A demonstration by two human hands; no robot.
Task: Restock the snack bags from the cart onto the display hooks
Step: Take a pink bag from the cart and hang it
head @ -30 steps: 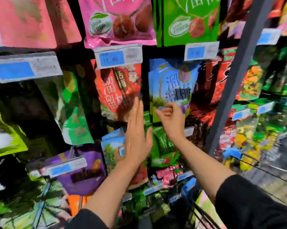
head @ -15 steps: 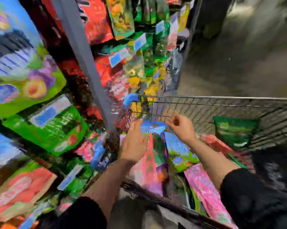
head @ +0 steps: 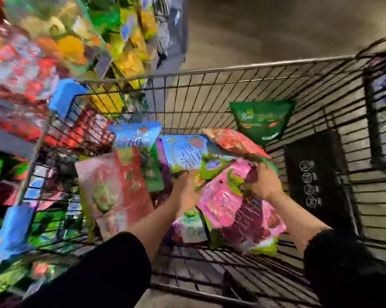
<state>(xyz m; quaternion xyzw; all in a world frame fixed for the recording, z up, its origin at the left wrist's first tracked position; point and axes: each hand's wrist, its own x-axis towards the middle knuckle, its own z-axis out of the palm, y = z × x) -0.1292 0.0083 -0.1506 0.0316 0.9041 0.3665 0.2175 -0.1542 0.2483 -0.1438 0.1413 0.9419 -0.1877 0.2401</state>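
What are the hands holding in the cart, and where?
The right hand grips the pink snack bag at its top edge. The left hand is too blurred to tell.

Retail shop aisle, snack section. Evidence: wire shopping cart (head: pixel 243 90) with a metal rim, loaded with a loose pile of colourful snack bags (head: pixel 232 205). Left side is a display rack (head: pixel 54 45) packed with hanging packets in red, yellow and green, blurred. Blue tags (head: pixel 64 97) stick out from the rack, text unreadable. Bare grey floor (head: pixel 276 30) runs past the cart.
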